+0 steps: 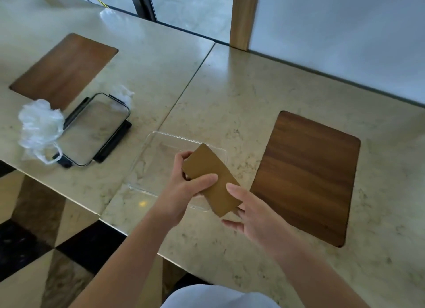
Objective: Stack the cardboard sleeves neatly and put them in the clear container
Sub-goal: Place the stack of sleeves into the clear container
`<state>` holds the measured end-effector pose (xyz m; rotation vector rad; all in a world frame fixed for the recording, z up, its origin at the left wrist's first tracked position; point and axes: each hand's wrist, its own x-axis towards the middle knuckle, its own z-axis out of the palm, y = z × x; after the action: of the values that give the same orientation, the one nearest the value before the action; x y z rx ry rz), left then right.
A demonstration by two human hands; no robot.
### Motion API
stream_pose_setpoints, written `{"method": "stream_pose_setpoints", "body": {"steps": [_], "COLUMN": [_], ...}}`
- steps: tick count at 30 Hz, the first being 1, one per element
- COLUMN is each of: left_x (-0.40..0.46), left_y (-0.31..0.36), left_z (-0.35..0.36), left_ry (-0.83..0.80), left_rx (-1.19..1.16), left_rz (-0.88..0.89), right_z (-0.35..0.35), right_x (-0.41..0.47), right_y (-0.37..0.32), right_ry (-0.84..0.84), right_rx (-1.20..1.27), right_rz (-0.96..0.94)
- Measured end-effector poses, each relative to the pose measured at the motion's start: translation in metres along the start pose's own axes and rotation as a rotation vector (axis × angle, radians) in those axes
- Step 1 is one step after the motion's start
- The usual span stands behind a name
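A flat stack of brown cardboard sleeves [211, 176] hangs tilted above the clear container [149, 160], which sits on the marble table near its front edge. My left hand [186, 185] grips the stack's left side, thumb across the top face. My right hand [250, 213] touches the stack's lower right end with its fingers spread, thumb on the top edge. How many sleeves the stack holds is hidden. The container looks empty.
The container's clear lid with black clips [94, 130] lies to the left, beside crumpled clear plastic wrap [39, 128]. Wooden inlays sit in the table at right [308, 176] and far left [64, 68]. A wooden post [243, 15] stands behind the table.
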<state>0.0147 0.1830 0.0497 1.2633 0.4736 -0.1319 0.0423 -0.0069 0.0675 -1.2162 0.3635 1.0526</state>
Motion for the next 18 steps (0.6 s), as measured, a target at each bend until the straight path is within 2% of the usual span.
{"method": "stream_pose_setpoints", "body": {"steps": [4, 8, 11, 14, 18], "left_x": [0.015, 0.035, 0.052, 0.063, 0.072], "left_y": [0.008, 0.019, 0.028, 0.027, 0.026], "left_z": [-0.028, -0.053, -0.072, -0.084, -0.100], "left_ry": [-0.107, -0.107, -0.048, 0.076, 0.198], "left_rx": [0.083, 0.085, 0.015, -0.054, -0.031], "left_rz": [-0.067, -0.085, -0.115, -0.185, -0.298], "right_z": [0.013, 0.030, 0.045, 0.062, 0.084], "right_x": [0.023, 0.061, 0.090, 0.112, 0.133], "right_y": [-0.024, -0.044, -0.048, -0.043, -0.023], "right_ry": [-0.041, -0.071, -0.112, -0.141, -0.045], "right_rx": [-0.172, -0.318, -0.310, -0.182, -0.089], "right_rz": [-0.015, -0.018, -0.036, -0.019, -0.001]}}
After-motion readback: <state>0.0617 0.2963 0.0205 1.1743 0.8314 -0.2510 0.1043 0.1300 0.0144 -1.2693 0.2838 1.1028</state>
